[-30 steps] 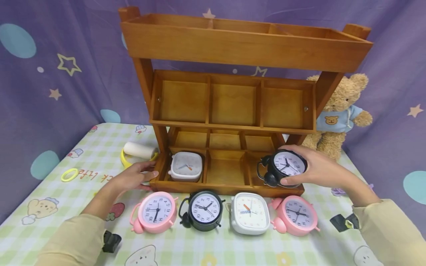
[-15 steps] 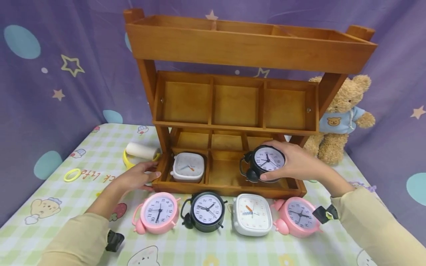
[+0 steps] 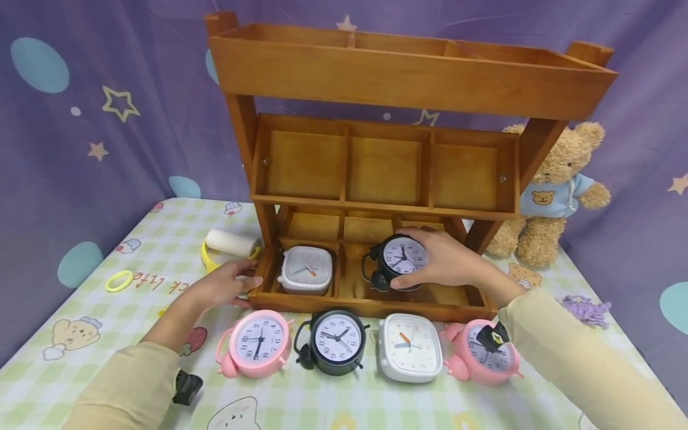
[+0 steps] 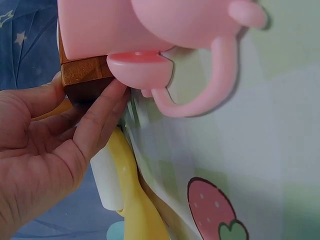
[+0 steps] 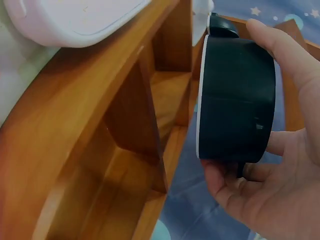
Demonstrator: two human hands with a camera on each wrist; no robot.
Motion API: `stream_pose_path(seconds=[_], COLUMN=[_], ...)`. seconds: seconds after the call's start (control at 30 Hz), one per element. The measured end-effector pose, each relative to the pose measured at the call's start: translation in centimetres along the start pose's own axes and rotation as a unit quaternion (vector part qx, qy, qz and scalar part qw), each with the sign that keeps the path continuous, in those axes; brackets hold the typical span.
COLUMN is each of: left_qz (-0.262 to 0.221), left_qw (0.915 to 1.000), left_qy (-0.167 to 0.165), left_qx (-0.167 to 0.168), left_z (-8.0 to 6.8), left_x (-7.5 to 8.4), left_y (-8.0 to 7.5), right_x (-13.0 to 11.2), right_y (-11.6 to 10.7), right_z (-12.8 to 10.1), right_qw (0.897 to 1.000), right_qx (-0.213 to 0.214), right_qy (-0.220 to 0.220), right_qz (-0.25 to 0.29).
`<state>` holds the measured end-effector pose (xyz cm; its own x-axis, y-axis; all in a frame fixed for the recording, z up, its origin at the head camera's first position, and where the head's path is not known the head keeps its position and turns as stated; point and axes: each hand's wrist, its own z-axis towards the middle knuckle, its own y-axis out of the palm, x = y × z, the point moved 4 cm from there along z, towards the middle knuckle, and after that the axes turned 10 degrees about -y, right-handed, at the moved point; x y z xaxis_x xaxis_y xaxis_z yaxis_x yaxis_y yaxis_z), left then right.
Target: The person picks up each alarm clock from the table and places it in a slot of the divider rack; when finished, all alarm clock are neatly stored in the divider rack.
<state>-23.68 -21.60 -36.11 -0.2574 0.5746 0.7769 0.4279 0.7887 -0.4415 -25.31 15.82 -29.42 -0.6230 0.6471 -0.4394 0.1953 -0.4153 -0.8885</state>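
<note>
My right hand grips a black twin-bell alarm clock by its round body. It hangs over the middle compartment of the wooden rack's bottom tray, dial facing up toward me. The right wrist view shows the black clock from its side, thumb and fingers round it, above the tray dividers. My left hand holds the left front corner of the wooden rack; in the left wrist view, thumb and fingers lie on either side of the wooden corner. A white square clock sits in the left bottom compartment.
In front of the rack stand a pink clock, a second black clock, another white clock and a second pink clock. A lint roller lies left; a teddy bear stands behind right.
My right hand has carried the black clock leftward, from over the right bottom compartment to over the middle one. The left hand stays at the rack's corner.
</note>
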Motion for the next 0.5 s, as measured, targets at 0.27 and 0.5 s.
stream_pose_path(seconds=[0.27,0.5], left_qz=[-0.001,-0.005], left_qw=[1.0000,1.0000], left_qy=[0.003,0.001], left_qx=[0.006,0.005], left_z=[0.0,0.0], left_x=[0.0,-0.2], left_y=[0.0,0.0], right_x=[0.2,-0.1], right_y=[1.6,2.8], right_z=[1.9,3.1], right_qw=[1.000,0.999], right_qx=[-0.023,-0.047], right_qy=[0.012,0.018], right_qz=[-0.005,-0.021])
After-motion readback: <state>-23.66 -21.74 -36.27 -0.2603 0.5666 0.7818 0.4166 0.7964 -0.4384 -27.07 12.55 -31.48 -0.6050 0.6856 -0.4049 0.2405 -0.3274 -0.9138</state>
